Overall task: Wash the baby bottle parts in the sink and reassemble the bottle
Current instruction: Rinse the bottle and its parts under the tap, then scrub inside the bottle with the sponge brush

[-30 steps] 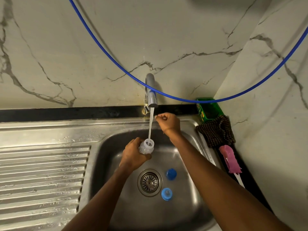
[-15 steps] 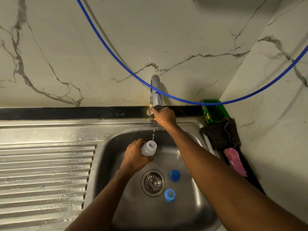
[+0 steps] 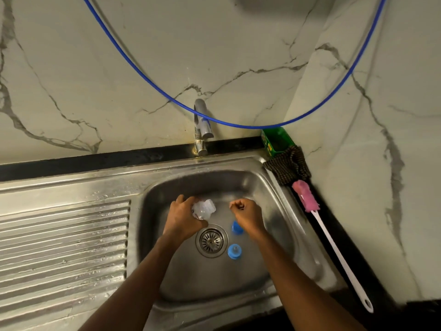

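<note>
- Bottle rinsing looked like the step in hand, judging by the steel sink (image 3: 274, 187); no water showed under the tap (image 3: 202, 125).
- Left hand (image 3: 183, 218) gripped the clear bottle body (image 3: 204, 210), blurred, over the basin just behind the drain (image 3: 211, 240). Right hand (image 3: 247, 215) hung near it, fingers curled, nothing visible in them.
- Two blue pieces lay on the basin floor: a cap (image 3: 237, 229) half hidden by the right hand, and a ring with teat (image 3: 234, 251) just beside the drain.
- Next move probably called for emptying the body, then picking up a blue piece.
- Print on the green box (image 3: 269, 145) was too small to read.
</note>
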{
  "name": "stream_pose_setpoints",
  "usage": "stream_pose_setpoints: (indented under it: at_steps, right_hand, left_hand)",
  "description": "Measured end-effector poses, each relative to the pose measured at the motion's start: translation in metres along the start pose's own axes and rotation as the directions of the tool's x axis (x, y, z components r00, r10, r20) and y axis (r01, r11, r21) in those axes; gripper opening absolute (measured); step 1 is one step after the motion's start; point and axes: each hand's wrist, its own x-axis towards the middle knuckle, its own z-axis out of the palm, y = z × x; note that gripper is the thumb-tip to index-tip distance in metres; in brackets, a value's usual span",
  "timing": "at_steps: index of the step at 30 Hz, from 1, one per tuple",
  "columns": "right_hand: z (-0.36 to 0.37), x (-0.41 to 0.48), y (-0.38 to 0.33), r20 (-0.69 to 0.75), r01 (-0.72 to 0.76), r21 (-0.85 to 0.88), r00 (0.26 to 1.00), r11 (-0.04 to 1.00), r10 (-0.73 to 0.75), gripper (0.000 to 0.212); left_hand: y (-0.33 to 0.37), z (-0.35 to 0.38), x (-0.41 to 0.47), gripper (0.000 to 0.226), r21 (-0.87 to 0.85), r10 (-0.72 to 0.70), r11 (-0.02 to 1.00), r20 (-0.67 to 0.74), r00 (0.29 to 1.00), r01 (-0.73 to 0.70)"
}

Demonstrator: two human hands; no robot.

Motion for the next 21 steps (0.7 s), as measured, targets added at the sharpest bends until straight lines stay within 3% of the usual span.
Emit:
stream_pose_setpoints:
  at_steps: [6, 12, 17, 21]
  right_hand:
    - [-0.028, -0.032, 0.017, -0.093, 0.04, -0.066, 0.995, 0.997, -0.046, 0.01]
    - [-0.077, -0.02, 0.025, -0.301, 0.148, -0.268, 0.926, 0.952, -0.228, 0.019]
    - [-0.116, 0.0, 0.036, -0.432, 0.035, -0.54, 0.846, 0.841, -0.313, 0.035]
    - [-0.129, 0.017, 0.05, -0.409, -0.095, -0.585, 0.893, 0.806, -0.191, 0.047]
  left_hand:
    - [0.013, 0.002, -0.02, 0.069, 0.089, 0.064, 0.994, 0.041, 0.997, -0.068]
    - [0.029, 0.012, -0.028, 0.06, -0.108, -0.005, 0.994, 0.027, 1.0, 0.008]
    - [0.046, 0.028, -0.03, 0.061, -0.265, -0.068, 0.962, 0.02, 0.997, 0.071]
    - [0.058, 0.037, -0.029, 0.061, -0.299, -0.065, 0.952, -0.009, 0.998, 0.059]
